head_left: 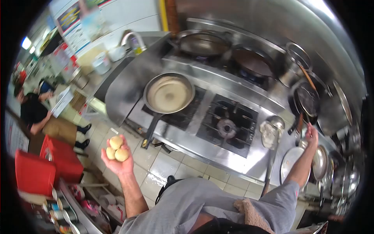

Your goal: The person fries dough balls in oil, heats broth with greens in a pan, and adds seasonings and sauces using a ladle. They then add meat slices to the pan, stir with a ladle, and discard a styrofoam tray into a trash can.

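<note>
Three round, pale yellow balls that look like dough (pixel 118 149) rest together in my left hand (pixel 121 163), palm up with the fingers curled around them. It is held out over the floor, left of a frying pan (pixel 170 93) on the stove; the pan has a pale, worn inside and a black handle pointing toward me. My right hand (pixel 311 134) reaches to the far right, fingers closed at the handles of pans and utensils. What it grips there is too small to make out. Near it hang or lean a dark pan (pixel 306 97) and a large lid (pixel 339 107).
A gas burner (pixel 226 128) sits right of the frying pan. A ladle (pixel 271 156) and a crumpled cloth (pixel 268 134) lie on the steel counter. Two woks (pixel 204 43) stand behind. Red bins (pixel 37 167) and a person in dark clothes (pixel 35 111) are at left.
</note>
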Demonstrator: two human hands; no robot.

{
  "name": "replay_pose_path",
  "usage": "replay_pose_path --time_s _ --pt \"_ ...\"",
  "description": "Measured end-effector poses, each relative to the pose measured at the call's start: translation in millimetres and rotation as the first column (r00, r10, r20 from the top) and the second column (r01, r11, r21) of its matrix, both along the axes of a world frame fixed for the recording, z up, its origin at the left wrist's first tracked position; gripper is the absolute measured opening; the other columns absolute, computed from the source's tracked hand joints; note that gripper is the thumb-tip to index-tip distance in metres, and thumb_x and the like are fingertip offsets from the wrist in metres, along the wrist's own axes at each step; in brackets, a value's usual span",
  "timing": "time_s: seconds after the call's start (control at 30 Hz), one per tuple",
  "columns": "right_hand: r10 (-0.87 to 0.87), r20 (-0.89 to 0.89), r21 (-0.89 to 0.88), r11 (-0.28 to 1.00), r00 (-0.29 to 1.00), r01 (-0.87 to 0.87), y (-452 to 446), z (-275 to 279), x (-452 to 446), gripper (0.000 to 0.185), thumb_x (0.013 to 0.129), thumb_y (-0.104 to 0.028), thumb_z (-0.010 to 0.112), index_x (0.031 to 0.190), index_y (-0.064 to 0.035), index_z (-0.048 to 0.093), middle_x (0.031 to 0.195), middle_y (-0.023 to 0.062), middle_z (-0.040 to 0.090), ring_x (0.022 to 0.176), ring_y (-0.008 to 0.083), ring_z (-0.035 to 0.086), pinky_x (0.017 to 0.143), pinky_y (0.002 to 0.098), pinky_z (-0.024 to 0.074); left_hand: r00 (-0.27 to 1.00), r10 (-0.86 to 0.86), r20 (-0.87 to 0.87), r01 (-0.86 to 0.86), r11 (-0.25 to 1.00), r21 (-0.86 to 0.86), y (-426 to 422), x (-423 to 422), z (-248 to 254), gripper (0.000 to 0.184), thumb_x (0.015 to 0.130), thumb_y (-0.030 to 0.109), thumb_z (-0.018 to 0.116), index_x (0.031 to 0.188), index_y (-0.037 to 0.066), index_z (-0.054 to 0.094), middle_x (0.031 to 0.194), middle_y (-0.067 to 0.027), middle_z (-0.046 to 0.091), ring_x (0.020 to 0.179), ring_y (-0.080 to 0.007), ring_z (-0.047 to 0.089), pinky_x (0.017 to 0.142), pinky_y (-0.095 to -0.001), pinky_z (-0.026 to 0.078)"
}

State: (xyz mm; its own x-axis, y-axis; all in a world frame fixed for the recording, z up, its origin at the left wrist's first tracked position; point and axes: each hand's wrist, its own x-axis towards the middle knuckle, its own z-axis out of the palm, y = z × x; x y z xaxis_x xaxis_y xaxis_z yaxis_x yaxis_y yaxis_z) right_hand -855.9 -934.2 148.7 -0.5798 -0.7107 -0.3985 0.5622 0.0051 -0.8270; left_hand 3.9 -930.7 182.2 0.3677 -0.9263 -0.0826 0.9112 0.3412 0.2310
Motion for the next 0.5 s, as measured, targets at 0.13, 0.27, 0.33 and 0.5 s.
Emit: replay_pose_path --time_s 0.13,0.27,0.33,0.5 --pt "-0.1 -0.024 -0.283 0.955 0.995 0.089 -4 0 40 0.026 0.091 -0.009 0.035 0.113 -0.0028 0.049 0.063 -0.0052 0.043 0.049 0.0032 0.037 0.043 0.0173 0.0324 0.999 0.051 0.0 -0.051 0.999 0.008 10 26 -7 0.035 0.082 0.041 0.049 0.099 0.012 0.058 0.102 -0.0095 0.058 0.103 -0.0349 0.05 0.063 -0.036 0.049" --pt "0.099 0.017 -0.382 0.92 0.995 -0.085 22 16 145 0.023 0.096 -0.018 0.035 0.078 -0.0081 0.044 0.053 -0.0022 0.033 0.042 0.0073 0.03 0.035 0.0213 0.0279 0.994 0.066 -0.09 -0.068 0.997 -0.022 24 64 -15 0.034 0.082 0.041 0.05 0.096 0.011 0.059 0.1 -0.0083 0.059 0.103 -0.0338 0.05 0.065 -0.0351 0.048" --pt "0.04 0.016 -0.412 0.91 0.999 -0.03 36 22 225 0.026 0.096 -0.02 0.036 0.076 -0.0068 0.044 0.053 -0.0008 0.035 0.041 0.0078 0.031 0.035 0.0216 0.029 0.991 0.089 -0.102 -0.092 0.995 -0.026 32 93 -23 0.034 0.082 0.041 0.05 0.096 0.012 0.059 0.1 -0.0081 0.059 0.103 -0.0335 0.05 0.066 -0.035 0.048" --pt "0.03 -0.058 -0.497 0.866 0.998 -0.055 61 37 437 0.023 0.095 -0.019 0.04 0.08 -0.0039 0.048 0.058 -0.0004 0.042 0.04 0.0071 0.032 0.034 0.0192 0.0285 0.982 0.117 -0.147 -0.119 0.993 0.0 48 185 -46 0.034 0.082 0.042 0.05 0.096 0.011 0.059 0.1 -0.0073 0.058 0.103 -0.0331 0.05 0.067 -0.0346 0.048"
